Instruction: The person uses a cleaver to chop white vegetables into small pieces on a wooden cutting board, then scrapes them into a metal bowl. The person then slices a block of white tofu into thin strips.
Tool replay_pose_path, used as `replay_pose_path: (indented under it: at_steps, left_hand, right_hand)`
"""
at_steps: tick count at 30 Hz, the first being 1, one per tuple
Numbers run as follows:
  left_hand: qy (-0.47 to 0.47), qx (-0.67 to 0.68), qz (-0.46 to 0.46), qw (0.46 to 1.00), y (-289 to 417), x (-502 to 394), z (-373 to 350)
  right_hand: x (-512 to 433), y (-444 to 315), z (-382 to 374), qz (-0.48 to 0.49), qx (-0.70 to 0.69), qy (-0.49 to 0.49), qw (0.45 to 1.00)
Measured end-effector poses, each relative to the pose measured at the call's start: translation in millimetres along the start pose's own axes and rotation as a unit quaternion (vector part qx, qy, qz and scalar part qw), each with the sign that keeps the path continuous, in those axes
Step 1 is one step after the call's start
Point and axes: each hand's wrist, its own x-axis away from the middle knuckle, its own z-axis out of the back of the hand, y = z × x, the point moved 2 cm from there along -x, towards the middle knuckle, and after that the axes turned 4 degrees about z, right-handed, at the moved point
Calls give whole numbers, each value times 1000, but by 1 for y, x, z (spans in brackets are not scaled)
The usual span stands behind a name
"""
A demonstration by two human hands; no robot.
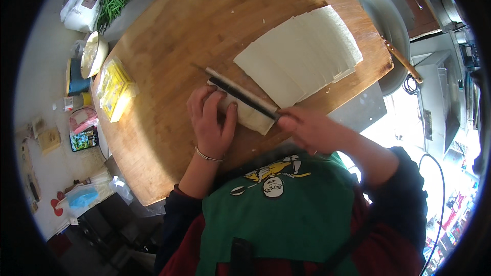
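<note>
On a wooden board (pixel 165 38) lies a short block of layered pale sheets (pixel 251 117), perhaps dough or tofu skin. My left hand (pixel 211 119) holds it down with bent fingertips, thumb toward the right. A kitchen knife (pixel 245 97) runs slantwise along the block, its dark blade seen almost from above. The handle is in my right hand (pixel 307 128), which is slightly blurred. How deep the edge sits in the layers cannot be told. Beyond the knife, a fan of overlapping pale sheets (pixel 297 55) lies flat, apart from my left hand.
Yellow packets in clear plastic (pixel 115 90) lie at the board's left edge. Past it are a bowl (pixel 94 54), green vegetables (pixel 117 2), a white bag (pixel 82 7) and a lit phone (pixel 84 139). A large metal basin (pixel 395 19) and a wooden stick (pixel 402 61) are at right.
</note>
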Motion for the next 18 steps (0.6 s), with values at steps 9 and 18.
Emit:
replay_pose_path:
  at_steps: [9, 18]
  left_hand:
    - [-17, -56, -7, 998, 3, 1, 6]
    - [-30, -57, -13, 998, -15, 11, 2]
  right_hand:
    - [44, 5, 11, 40, -62, 35, 997]
    - [80, -13, -24, 88, 210, 71, 971]
